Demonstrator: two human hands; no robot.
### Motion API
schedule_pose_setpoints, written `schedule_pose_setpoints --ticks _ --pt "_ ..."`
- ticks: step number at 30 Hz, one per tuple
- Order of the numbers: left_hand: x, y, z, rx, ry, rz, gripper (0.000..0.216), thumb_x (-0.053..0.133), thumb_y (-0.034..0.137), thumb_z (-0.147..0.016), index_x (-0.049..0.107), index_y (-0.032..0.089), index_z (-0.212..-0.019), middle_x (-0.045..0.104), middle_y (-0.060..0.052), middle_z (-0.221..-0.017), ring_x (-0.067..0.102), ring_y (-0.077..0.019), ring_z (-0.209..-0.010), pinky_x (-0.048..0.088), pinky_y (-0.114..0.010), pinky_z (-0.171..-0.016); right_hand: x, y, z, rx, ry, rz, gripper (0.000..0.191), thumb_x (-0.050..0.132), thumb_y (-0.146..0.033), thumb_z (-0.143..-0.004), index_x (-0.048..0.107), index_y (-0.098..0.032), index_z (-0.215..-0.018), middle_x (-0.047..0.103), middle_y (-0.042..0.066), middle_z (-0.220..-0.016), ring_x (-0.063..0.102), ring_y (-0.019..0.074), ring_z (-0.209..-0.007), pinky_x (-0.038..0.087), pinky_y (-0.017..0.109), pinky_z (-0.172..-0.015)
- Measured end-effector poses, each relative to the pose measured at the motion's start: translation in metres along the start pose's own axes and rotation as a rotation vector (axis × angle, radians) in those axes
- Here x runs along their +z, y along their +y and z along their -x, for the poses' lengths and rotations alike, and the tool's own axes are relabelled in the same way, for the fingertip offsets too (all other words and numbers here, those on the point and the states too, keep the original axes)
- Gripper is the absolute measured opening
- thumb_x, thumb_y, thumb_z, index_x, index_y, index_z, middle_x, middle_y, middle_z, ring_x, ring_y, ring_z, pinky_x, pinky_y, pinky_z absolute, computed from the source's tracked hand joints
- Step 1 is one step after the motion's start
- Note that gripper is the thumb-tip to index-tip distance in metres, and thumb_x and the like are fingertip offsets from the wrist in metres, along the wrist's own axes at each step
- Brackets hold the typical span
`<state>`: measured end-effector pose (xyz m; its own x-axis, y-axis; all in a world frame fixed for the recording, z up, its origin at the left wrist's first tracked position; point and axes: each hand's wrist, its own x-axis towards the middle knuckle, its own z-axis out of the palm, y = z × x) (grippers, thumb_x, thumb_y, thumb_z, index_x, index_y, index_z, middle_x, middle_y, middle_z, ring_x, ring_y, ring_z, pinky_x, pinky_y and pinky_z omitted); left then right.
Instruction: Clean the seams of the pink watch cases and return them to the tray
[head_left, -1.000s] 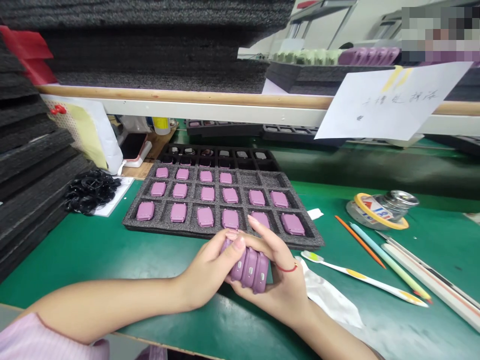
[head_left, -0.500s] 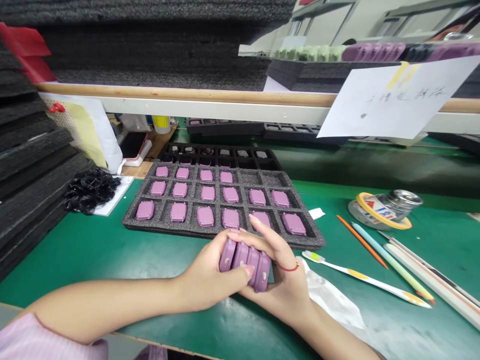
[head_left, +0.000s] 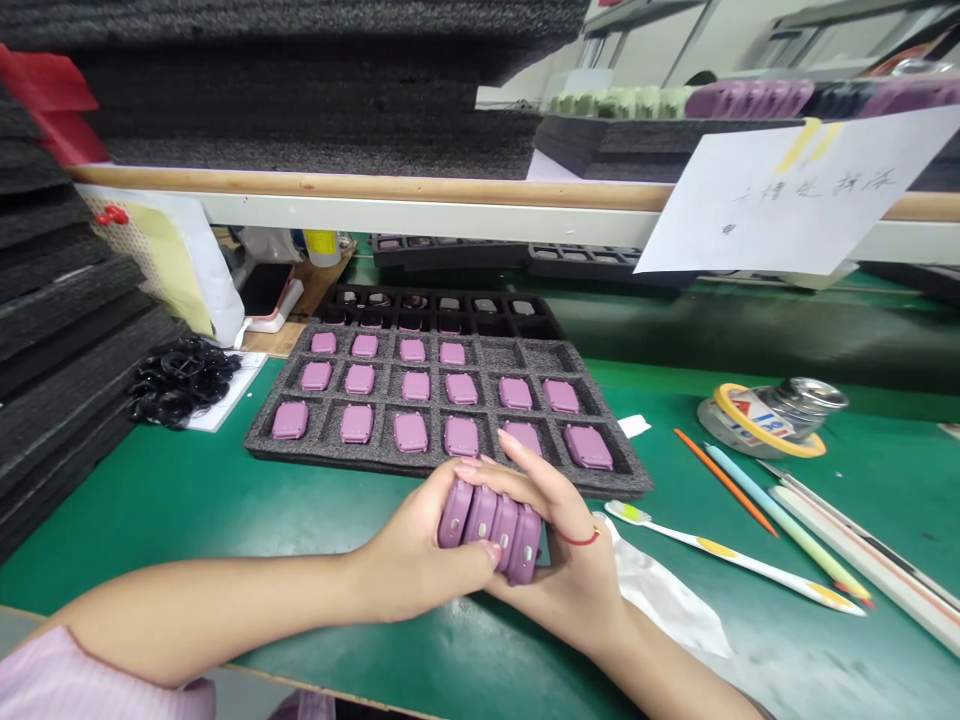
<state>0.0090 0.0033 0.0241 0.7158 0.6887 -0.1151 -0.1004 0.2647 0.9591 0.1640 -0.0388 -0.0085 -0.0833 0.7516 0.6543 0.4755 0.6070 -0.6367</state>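
My left hand (head_left: 420,560) and my right hand (head_left: 581,570) are closed together around a row of several purple watch cases (head_left: 504,525). The cases stand on edge, pressed side by side, with small oval slots facing me. My left thumb lies across their lower front, while the left fingers reach over the top. From the right side, my right hand cups the row, its index finger raised; some of its fingers are hidden. Just beyond the hands lies a black foam tray (head_left: 442,470), where purple watch cases (head_left: 411,432) sit in many of the pockets.
Right of my hands lie a white cloth (head_left: 667,590), a toothbrush (head_left: 739,557), an orange stick (head_left: 726,482) and a pale blue-green pen (head_left: 784,522). A bottle (head_left: 772,415) stands behind them. Foam stacks (head_left: 60,300) rise at left; a shelf (head_left: 420,200) crosses overhead.
My left thumb has slid slightly down and left, showing more of the slots on the middle cases. Both hands keep their hold in the same place.
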Motion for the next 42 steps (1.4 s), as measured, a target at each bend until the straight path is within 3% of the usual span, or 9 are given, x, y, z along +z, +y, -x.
schedule_pose_setpoints --ticks 4,11,20,28,33,36,42 --pt "0.0002 0.0004 0.0013 -0.005 0.014 -0.003 0.043 0.060 0.024 -0.074 0.045 0.018 -0.114 0.057 -0.008 -0.107 0.057 -0.0316 -0.116 0.049 -0.052 -0.097 0.0002 0.0006 0.0018 -0.005 0.001 0.000 0.081 0.078 -0.015 -0.078 0.041 -0.021 -0.149 0.071 0.008 -0.127 0.070 0.0209 -0.117 0.059 0.029 -0.100" --pt "0.0016 0.0006 0.0009 0.034 0.022 -0.033 0.041 0.061 0.021 -0.073 0.047 0.018 -0.112 0.057 -0.008 -0.109 0.059 -0.0270 -0.109 0.049 -0.050 -0.099 -0.0013 -0.0005 0.0004 0.009 -0.009 0.016 0.080 0.078 -0.016 -0.078 0.040 -0.021 -0.150 0.073 0.008 -0.123 0.070 0.0231 -0.116 0.061 0.032 -0.098" --pt "-0.0029 0.0004 0.0019 -0.017 0.008 -0.009 0.040 0.062 0.023 -0.074 0.048 0.018 -0.111 0.058 -0.006 -0.103 0.061 -0.0249 -0.101 0.049 -0.049 -0.098 -0.0015 -0.0048 -0.0027 0.006 -0.017 0.023 0.082 0.075 -0.013 -0.078 0.038 -0.023 -0.151 0.073 0.008 -0.125 0.070 0.0246 -0.116 0.062 0.035 -0.097" --pt "-0.0020 0.0000 0.0001 0.009 -0.010 0.021 0.037 0.068 0.029 -0.084 0.048 0.017 -0.114 0.060 -0.010 -0.115 0.061 -0.0270 -0.113 0.048 -0.049 -0.104 -0.0003 -0.0006 -0.0016 0.003 -0.009 0.039 0.084 0.077 -0.016 -0.078 0.037 -0.024 -0.152 0.074 0.007 -0.120 0.072 0.0234 -0.113 0.063 0.032 -0.093" --pt "-0.0029 -0.0043 -0.0017 0.021 -0.095 0.040 0.056 0.078 0.020 -0.073 0.045 0.018 -0.118 0.057 -0.012 -0.122 0.059 -0.0302 -0.119 0.047 -0.052 -0.106 -0.0028 0.0006 -0.0004 0.010 0.010 -0.005 0.070 0.078 -0.026 -0.082 0.047 -0.026 -0.145 0.062 0.011 -0.141 0.069 0.0258 -0.118 0.060 0.036 -0.101" --pt "-0.0011 -0.0057 -0.0024 0.037 -0.042 0.036 0.057 0.084 0.021 -0.068 0.047 0.019 -0.111 0.057 -0.010 -0.118 0.060 -0.0290 -0.116 0.047 -0.049 -0.104 -0.0032 0.0002 0.0000 0.021 0.004 -0.010 0.071 0.077 -0.028 -0.084 0.045 -0.026 -0.147 0.062 0.012 -0.141 0.069 0.0273 -0.118 0.060 0.039 -0.100" --pt "0.0036 -0.0027 -0.0012 0.000 0.064 0.015 0.041 0.079 0.022 -0.072 0.051 0.020 -0.103 0.060 -0.003 -0.099 0.061 -0.0211 -0.098 0.052 -0.040 -0.090 -0.0006 -0.0014 -0.0037 -0.053 -0.030 0.055 0.084 0.075 -0.017 -0.082 0.034 -0.027 -0.155 0.073 0.008 -0.124 0.071 0.0263 -0.114 0.060 0.042 -0.100"
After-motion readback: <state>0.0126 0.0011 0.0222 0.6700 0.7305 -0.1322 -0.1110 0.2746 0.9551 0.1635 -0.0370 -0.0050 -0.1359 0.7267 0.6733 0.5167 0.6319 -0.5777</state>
